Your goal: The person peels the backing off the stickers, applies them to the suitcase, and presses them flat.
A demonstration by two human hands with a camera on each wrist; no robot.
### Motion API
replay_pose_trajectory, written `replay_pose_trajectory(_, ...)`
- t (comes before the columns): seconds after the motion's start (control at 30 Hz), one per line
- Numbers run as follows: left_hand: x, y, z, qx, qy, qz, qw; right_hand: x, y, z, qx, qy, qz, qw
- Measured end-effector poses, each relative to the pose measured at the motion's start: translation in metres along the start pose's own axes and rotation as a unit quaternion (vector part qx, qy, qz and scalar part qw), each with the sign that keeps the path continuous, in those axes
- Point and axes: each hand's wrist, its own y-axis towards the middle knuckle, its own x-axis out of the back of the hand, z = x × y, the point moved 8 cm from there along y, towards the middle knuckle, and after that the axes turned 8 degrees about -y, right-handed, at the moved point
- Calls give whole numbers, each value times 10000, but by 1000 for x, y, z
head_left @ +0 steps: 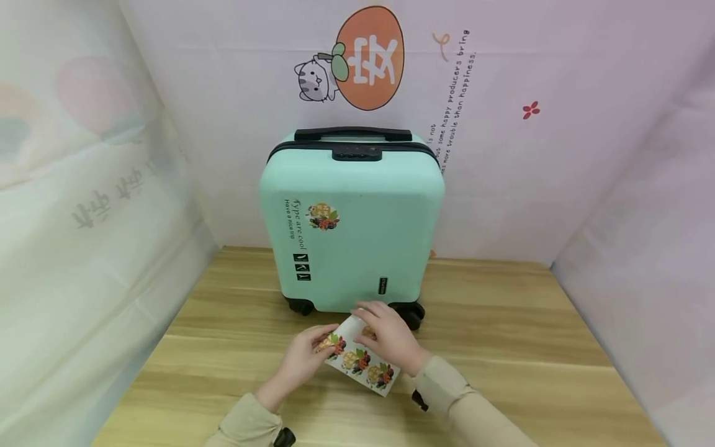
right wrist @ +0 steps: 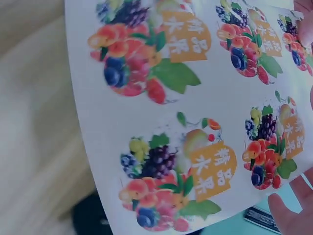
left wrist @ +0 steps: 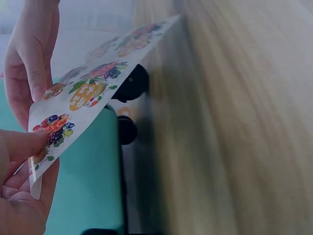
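Observation:
A white sheet of fruit stickers (head_left: 363, 376) is tilted in front of the suitcase, printed with several fruit clusters and orange labels. My left hand (head_left: 304, 357) pinches its left end, the thumb lying over a fruit print; in the left wrist view that end curls round between the thumb and fingers (left wrist: 24, 144). At the sheet's far edge is my right hand (head_left: 388, 335), thumb and fingers apart, fingertips right at the edge. The right wrist view has fingers of the right hand (right wrist: 288, 215) just beyond the printed side. A mint-green suitcase (head_left: 357, 236) stands upright behind both hands.
One fruit sticker (head_left: 323, 216) is on the suitcase's upper left front, beside printed lettering. Its black wheels (head_left: 412, 315) rest on the wood-grain table (head_left: 503, 347). Printed cloth (head_left: 503, 174) hangs behind and along both sides.

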Motion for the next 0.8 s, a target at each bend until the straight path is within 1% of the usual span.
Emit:
replay_pose_trajectory(0.13, 0, 3, -13, -125, 5, 109, 9999, 11, 5, 0, 127, 66, -196, 9997)
replay_pose_trajectory(0.2, 2, 4, -18, -192, 64, 102, 9997, 17, 7, 0, 158, 163, -318, 9992)
replay_pose_trajectory(0.23, 3, 6, -21, -283, 139, 72, 9995, 19, 8, -1, 157, 201, -376, 9990)
replay_pose_trajectory(0.33, 10, 9, -30, -692, 305, -236, 9969, 26, 11, -3, 70, 421, -502, 9978)
replay_pose_trajectory(0.4, 17, 11, -36, -970, 357, -559, 9931, 30, 12, -4, -60, 652, -528, 9965)
replay_pose_trajectory(0.43, 21, 11, -38, -1077, 358, -731, 9908, 31, 12, -4, -112, 774, -534, 9955)
replay_pose_trajectory(0.5, 29, 13, -40, -1152, 173, -1017, 9880, 32, 12, -6, -204, 1001, -493, 9936)
replay_pose_trajectory(0.57, 34, 15, -38, -1046, -200, -1130, 9879, 32, 11, -7, -322, 1171, -457, 9915)
replay_pose_trajectory(0.6, 36, 16, -36, -923, -393, -1143, 9884, 31, 11, -9, -384, 1241, -459, 9905)
replay_pose_trajectory(0.7, 39, 18, -28, -387, -944, -1119, 9885, 32, 8, -13, -601, 1409, -552, 9867)
replay_pose_trajectory(0.77, 40, 19, -22, -7, -1189, -1156, 9862, 33, 7, -18, -755, 1509, -670, 9834)
replay_pose_trajectory(0.8, 41, 19, -19, 133, -1287, -1204, 9843, 34, 6, -20, -848, 1592, -697, 9811)
